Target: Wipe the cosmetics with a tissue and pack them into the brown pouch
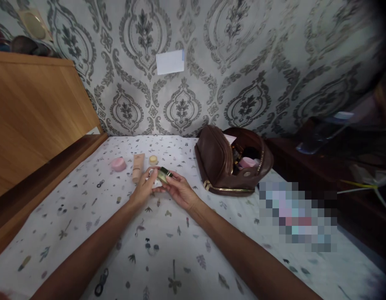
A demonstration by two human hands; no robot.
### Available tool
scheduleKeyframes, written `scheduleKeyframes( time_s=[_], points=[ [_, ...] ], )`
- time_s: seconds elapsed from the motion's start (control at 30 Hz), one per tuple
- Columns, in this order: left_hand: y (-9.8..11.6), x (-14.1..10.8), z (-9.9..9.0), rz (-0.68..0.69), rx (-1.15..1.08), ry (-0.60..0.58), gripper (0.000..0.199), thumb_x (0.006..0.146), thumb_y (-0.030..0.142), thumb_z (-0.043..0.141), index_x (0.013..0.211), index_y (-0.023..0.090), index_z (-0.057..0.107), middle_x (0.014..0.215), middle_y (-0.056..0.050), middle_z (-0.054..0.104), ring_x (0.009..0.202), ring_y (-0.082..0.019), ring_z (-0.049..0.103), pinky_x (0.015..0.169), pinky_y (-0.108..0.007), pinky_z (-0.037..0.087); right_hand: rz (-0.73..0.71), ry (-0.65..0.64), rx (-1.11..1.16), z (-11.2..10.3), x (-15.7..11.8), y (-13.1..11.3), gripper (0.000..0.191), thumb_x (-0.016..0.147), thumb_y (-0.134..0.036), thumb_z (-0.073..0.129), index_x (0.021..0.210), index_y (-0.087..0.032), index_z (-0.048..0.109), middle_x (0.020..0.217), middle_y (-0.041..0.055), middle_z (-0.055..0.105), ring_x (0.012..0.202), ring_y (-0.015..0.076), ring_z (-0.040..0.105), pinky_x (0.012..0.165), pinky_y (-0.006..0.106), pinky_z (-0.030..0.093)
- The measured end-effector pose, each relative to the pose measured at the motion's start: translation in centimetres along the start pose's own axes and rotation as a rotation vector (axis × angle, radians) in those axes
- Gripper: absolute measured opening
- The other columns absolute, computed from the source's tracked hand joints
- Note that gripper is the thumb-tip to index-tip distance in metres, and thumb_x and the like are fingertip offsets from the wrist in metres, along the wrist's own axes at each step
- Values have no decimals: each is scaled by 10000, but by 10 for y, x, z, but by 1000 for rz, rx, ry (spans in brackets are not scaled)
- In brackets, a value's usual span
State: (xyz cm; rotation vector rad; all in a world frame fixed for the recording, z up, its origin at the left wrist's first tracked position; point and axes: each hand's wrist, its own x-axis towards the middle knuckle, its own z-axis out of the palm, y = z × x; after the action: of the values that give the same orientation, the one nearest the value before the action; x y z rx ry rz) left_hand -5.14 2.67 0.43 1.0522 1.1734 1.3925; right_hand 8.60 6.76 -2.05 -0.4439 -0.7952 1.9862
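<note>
A small green bottle with a dark cap [164, 175] is held between both hands over the patterned sheet [168, 254]. My right hand [181, 189] closes its fingers on the bottle's right side. My left hand [146, 185] is closed around something white, perhaps a tissue, at the bottle's left side; its exact shape is partly hidden by the fingers. Just left of the hands lies a beige tube [138, 166]. A small yellow-lidded jar [153, 160] sits behind them, and a pink round container [118, 164] stands farther left.
An open brown bag [219, 160] with cosmetics inside stands at the right, near the wall. A wooden panel [39, 112] borders the left side. At the far right are a clear bottle [324, 133] and cables [358, 189]. A blurred-out item [299, 216] lies right of the bag.
</note>
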Motion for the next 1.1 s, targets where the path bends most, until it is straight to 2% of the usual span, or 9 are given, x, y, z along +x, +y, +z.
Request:
scheduleKeyframes(
  time_s=[0.1, 0.23, 0.37, 0.47, 0.57, 0.7, 0.87, 0.97, 1.1],
  points=[
    [1, 2, -3, 61, 67, 116, 468, 826, 618, 646, 1087, 230, 671, 1131, -81, 658, 964, -222, 660, 693, -301, 599, -41, 41, -62, 3, 0, 2, 425, 548, -244, 918, 928, -203, 733, 998, 4, 736, 936, 156, 657, 879, 281, 508],
    [6, 0, -4, 283, 320, 179, 380, 909, 536, 573, 1090, 221, 685, 1161, -91, 684, 1115, -246, 624, 954, -348, 510, -125, 105, -178, 5, 2, 6, 476, 509, -271, 919, 940, -205, 727, 984, 5, 733, 917, 156, 641, 938, 296, 469],
    [12, -7, -3, 458, 580, 71, 357, 944, 437, 516, 1169, 206, 670, 1205, -107, 695, 1158, -261, 617, 1044, -381, 437, -158, 129, -371, 3, 1, 9, 462, 495, -275, 906, 905, -207, 705, 869, -13, 700, 795, 148, 602, 810, 285, 479],
    [14, -12, -2, 501, 703, -7, 349, 928, 413, 517, 1153, 211, 690, 1173, -100, 711, 1122, -267, 633, 1025, -376, 450, -161, 93, -449, 3, -1, 11, 474, 467, -264, 905, 886, -208, 691, 840, -36, 666, 760, 131, 583, 761, 263, 467],
    [15, -11, -2, 500, 758, -33, 357, 915, 443, 511, 1102, 218, 715, 1127, -90, 720, 1070, -271, 644, 999, -371, 461, -162, 47, -478, 1, 0, 12, 618, 404, -341, 936, 964, -222, 704, 825, -54, 635, 709, 118, 557, 728, 262, 468],
    [15, -1, -7, 368, 691, 2, 414, 830, 581, 571, 953, 230, 751, 1048, -76, 748, 1033, -297, 657, 999, -386, 476, -161, -43, -493, -2, 2, 15, 715, 346, -423, 953, 986, -214, 714, 842, -40, 644, 745, 127, 556, 742, 273, 477],
    [17, 8, -15, 19, 404, 23, 470, 620, 630, 765, 844, 218, 746, 903, -64, 773, 1019, -330, 677, 937, -388, 543, -171, -157, -407, 0, -1, 15, 669, 333, -425, 958, 933, -229, 737, 1059, -2, 683, 819, 128, 594, 840, 302, 492],
    [19, 6, -11, -162, 166, 39, 470, 585, 544, 820, 877, 188, 729, 870, -79, 775, 969, -330, 707, 815, -379, 598, -144, -115, -358, 3, -2, 12, 679, 301, -426, 967, 915, -232, 750, 1046, 13, 700, 848, 146, 614, 882, 332, 498],
    [18, 1, 2, -299, -12, 152, 421, 667, 463, 772, 964, 169, 716, 876, -88, 780, 930, -308, 732, 699, -351, 628, -129, -18, -332, 5, -4, 8, 682, 258, -429, 974, 850, -207, 719, 933, 5, 694, 793, 136, 600, 830, 316, 507]
  ],
)
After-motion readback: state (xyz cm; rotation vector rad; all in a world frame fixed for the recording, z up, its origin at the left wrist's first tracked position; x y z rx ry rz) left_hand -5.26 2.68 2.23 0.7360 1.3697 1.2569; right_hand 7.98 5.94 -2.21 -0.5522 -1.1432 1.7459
